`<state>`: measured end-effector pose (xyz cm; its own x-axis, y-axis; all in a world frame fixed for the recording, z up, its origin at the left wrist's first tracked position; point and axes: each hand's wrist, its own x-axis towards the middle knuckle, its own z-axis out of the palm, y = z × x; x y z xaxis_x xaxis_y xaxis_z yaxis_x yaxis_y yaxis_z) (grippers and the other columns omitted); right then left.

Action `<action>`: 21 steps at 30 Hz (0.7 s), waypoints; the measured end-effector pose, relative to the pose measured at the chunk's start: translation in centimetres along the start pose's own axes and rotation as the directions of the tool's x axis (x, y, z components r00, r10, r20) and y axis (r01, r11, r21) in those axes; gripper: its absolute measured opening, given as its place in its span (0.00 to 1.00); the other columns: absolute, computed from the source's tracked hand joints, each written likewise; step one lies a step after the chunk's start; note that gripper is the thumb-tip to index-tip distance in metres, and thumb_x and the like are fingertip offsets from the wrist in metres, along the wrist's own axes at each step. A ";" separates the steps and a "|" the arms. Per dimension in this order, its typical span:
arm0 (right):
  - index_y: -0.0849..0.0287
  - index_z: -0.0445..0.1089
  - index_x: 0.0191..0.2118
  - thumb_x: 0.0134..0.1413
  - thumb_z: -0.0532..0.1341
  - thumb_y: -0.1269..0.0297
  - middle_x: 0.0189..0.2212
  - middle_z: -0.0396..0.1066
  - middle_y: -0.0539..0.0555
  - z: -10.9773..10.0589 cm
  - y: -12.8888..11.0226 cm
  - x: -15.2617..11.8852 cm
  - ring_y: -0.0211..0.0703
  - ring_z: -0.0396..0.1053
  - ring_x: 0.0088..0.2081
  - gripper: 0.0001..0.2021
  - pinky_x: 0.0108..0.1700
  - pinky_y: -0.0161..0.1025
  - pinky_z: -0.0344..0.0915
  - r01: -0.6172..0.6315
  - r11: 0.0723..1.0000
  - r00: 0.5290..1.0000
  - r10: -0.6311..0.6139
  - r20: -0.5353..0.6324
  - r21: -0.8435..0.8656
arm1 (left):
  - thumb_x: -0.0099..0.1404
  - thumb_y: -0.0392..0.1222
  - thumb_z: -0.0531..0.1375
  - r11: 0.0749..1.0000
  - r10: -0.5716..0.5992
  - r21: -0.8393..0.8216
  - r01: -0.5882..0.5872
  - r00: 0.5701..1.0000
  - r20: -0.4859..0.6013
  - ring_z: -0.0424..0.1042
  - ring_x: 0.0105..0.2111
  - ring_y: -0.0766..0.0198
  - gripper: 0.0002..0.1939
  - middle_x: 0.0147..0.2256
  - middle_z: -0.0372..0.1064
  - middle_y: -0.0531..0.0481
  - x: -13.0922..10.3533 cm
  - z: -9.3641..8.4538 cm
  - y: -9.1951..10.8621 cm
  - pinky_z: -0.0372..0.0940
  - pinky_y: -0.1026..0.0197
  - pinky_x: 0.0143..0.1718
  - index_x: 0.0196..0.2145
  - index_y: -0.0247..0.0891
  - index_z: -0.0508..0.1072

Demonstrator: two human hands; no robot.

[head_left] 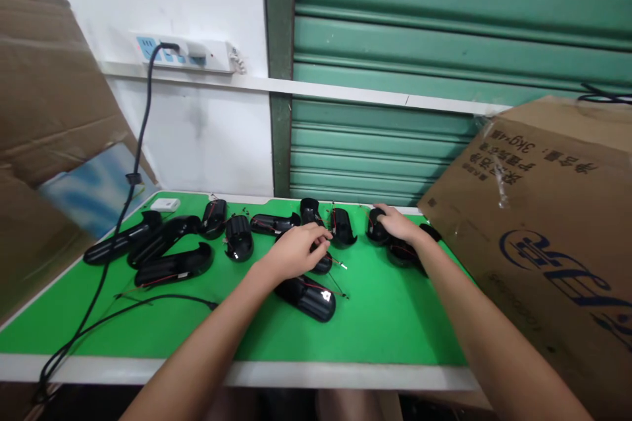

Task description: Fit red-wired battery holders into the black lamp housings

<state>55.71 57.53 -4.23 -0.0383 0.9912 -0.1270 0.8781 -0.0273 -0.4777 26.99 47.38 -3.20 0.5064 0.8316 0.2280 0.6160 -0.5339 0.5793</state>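
Several curved black plastic shells with thin red wires lie across the green table top [385, 322]. My left hand [296, 251] is over the middle group, its fingers bent and drawn together; what they hold, if anything, is hidden. Partly under it is one black shell [323, 265], and a longer black shell [311, 299] lies nearer the front. At the right, my right hand [399, 223] has its fingers closed over a small black shell [377, 229]. Another black shell [402, 252] lies beneath that wrist. Between the hands rests a wired black shell [342, 227].
More black shells [172, 263] lie at the left, near a black cable [143, 125] that hangs from a power strip [182, 52] over the table. Cardboard boxes flank both sides, the right box [533, 210] close to my right arm. A green shutter [365, 145] stands behind.
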 end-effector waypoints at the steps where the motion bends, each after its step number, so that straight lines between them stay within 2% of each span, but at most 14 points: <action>1: 0.63 0.60 0.69 0.58 0.50 0.68 0.68 0.59 0.59 -0.4 0.6 -0.2 0.45 0.62 0.67 0.32 0.69 0.38 0.59 0.006 1.000 1.000 -0.006 0.024 0.000 | 0.71 0.44 0.52 1.000 -0.003 0.002 0.003 1.000 0.001 0.75 0.42 0.59 0.17 0.43 0.76 0.44 0.0 0.0 -0.1 0.66 0.57 0.47 0.48 0.36 0.76; 4: 0.62 0.62 0.68 0.56 0.51 0.67 0.66 0.62 0.55 -2.1 2.4 -0.7 0.43 0.67 0.63 0.32 0.66 0.38 0.63 0.009 1.000 0.998 -0.007 0.070 -0.023 | 0.71 0.44 0.53 1.000 -0.007 0.003 0.007 1.000 0.003 0.75 0.42 0.59 0.16 0.42 0.76 0.44 0.0 0.0 -0.2 0.67 0.57 0.47 0.48 0.36 0.76; 7: 0.61 0.66 0.65 0.56 0.54 0.66 0.64 0.65 0.55 -4.1 3.5 -1.2 0.45 0.68 0.62 0.30 0.67 0.40 0.62 0.026 0.997 0.996 -0.020 0.087 -0.072 | 0.71 0.44 0.53 1.000 -0.016 0.020 0.016 1.000 0.006 0.75 0.41 0.59 0.16 0.42 0.76 0.45 0.1 0.0 -0.3 0.66 0.56 0.47 0.48 0.36 0.76; 9: 0.63 0.70 0.61 0.54 0.58 0.64 0.61 0.68 0.59 -5.3 3.4 -1.6 0.50 0.68 0.61 0.28 0.68 0.44 0.61 0.029 0.992 0.997 -0.019 0.078 -0.122 | 0.71 0.43 0.53 0.999 -0.019 0.033 0.018 1.000 0.012 0.75 0.41 0.59 0.16 0.42 0.76 0.45 0.2 0.1 -0.3 0.66 0.56 0.46 0.47 0.36 0.77; 11: 0.65 0.72 0.59 0.54 0.60 0.61 0.62 0.67 0.64 -5.7 2.1 -2.2 0.58 0.65 0.64 0.27 0.70 0.53 0.57 0.020 0.984 1.000 -0.018 0.011 -0.180 | 0.71 0.43 0.53 0.999 -0.010 0.037 0.009 1.000 0.015 0.75 0.41 0.59 0.16 0.42 0.76 0.45 0.2 0.1 -0.3 0.66 0.56 0.46 0.48 0.37 0.76; 13: 0.63 0.69 0.62 0.58 0.57 0.57 0.64 0.63 0.65 -5.1 -0.2 -3.1 0.62 0.59 0.67 0.28 0.71 0.58 0.52 0.039 0.976 0.994 -0.061 -0.096 -0.215 | 0.71 0.43 0.53 0.999 -0.004 0.032 0.003 1.000 0.009 0.75 0.41 0.59 0.16 0.42 0.76 0.45 0.2 0.1 -0.3 0.66 0.56 0.46 0.48 0.37 0.76; 14: 0.60 0.67 0.63 0.61 0.56 0.55 0.63 0.64 0.63 -4.3 -1.8 -3.5 0.58 0.60 0.66 0.27 0.70 0.55 0.54 0.076 0.973 0.986 -0.107 -0.132 -0.219 | 0.71 0.43 0.52 1.000 -0.003 0.030 0.003 1.000 0.007 0.75 0.42 0.59 0.16 0.42 0.76 0.45 0.2 0.1 -0.2 0.66 0.57 0.46 0.48 0.37 0.76; 15: 0.60 0.67 0.62 0.63 0.54 0.52 0.60 0.67 0.62 -3.2 -3.4 -4.0 0.53 0.66 0.62 0.27 0.67 0.49 0.59 0.142 0.972 0.971 -0.174 -0.165 -0.189 | 0.71 0.43 0.52 1.000 -0.006 0.030 0.006 1.000 0.005 0.75 0.42 0.59 0.16 0.42 0.76 0.45 0.2 0.1 -0.2 0.67 0.57 0.46 0.48 0.37 0.76; 16: 0.58 0.67 0.61 0.63 0.54 0.49 0.57 0.70 0.61 -2.0 -5.0 -4.3 0.49 0.70 0.57 0.27 0.63 0.44 0.64 0.156 0.979 0.971 -0.176 -0.160 -0.133 | 0.71 0.43 0.52 0.999 -0.008 0.032 0.008 1.000 0.006 0.75 0.41 0.59 0.16 0.42 0.76 0.45 0.1 0.1 -0.1 0.67 0.57 0.46 0.48 0.37 0.76; 17: 0.58 0.66 0.61 0.62 0.55 0.46 0.55 0.71 0.62 -0.8 -6.5 -4.6 0.48 0.72 0.53 0.29 0.58 0.42 0.67 0.129 0.988 0.984 -0.138 -0.115 -0.090 | 0.71 0.42 0.52 0.999 -0.011 0.036 0.011 1.000 0.008 0.75 0.41 0.59 0.16 0.42 0.76 0.45 0.1 0.0 -0.1 0.67 0.57 0.46 0.48 0.37 0.76; 19: 0.59 0.65 0.62 0.54 0.61 0.40 0.55 0.71 0.64 1.3 -8.6 -4.8 0.50 0.73 0.52 0.36 0.54 0.41 0.69 0.074 0.994 0.997 -0.072 0.024 -0.085 | 0.71 0.42 0.52 0.999 -0.014 0.042 0.014 1.000 0.010 0.75 0.41 0.60 0.16 0.43 0.76 0.45 0.0 0.0 0.0 0.67 0.57 0.47 0.48 0.37 0.76; 21: 0.59 0.64 0.63 0.48 0.66 0.42 0.54 0.71 0.64 2.6 -9.3 -4.5 0.50 0.73 0.49 0.39 0.48 0.39 0.70 0.063 0.997 0.993 -0.057 0.108 -0.053 | 0.71 0.42 0.52 0.999 -0.016 0.047 0.015 1.000 0.008 0.75 0.41 0.60 0.16 0.44 0.76 0.45 -0.1 0.0 0.0 0.67 0.56 0.47 0.49 0.37 0.76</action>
<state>46.49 53.00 -1.52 -0.1398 0.9713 -0.1926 0.8979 0.0424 -0.4381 26.95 47.31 -3.15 0.5015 0.8386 0.2126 0.6515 -0.5278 0.5450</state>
